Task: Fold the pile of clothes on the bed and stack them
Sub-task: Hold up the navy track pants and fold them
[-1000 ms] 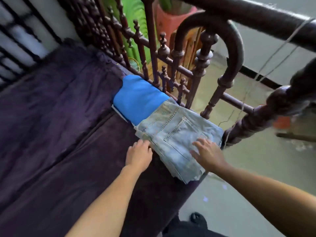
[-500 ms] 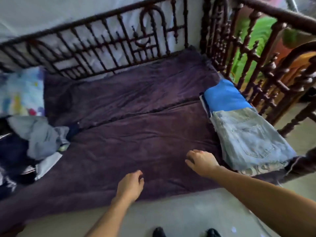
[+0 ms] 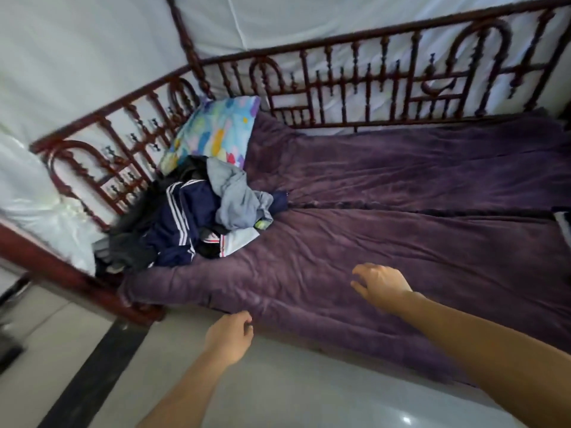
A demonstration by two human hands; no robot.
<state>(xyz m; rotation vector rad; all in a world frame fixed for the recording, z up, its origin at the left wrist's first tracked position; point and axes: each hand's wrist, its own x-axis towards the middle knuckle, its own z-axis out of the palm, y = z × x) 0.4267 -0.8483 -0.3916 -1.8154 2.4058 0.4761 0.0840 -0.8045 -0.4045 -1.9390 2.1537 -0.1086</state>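
Both left hand (image 3: 228,338) and right hand (image 3: 381,282) hover empty, grip released, near clothes pile (image 3: 191,223).

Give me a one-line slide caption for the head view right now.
Empty left hand and right hand hover near the purple blanket, unfolded clothes pile heaped by the patterned pillow.

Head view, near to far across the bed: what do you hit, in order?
Left hand → right hand → pile of clothes → patterned pillow → bed railing.
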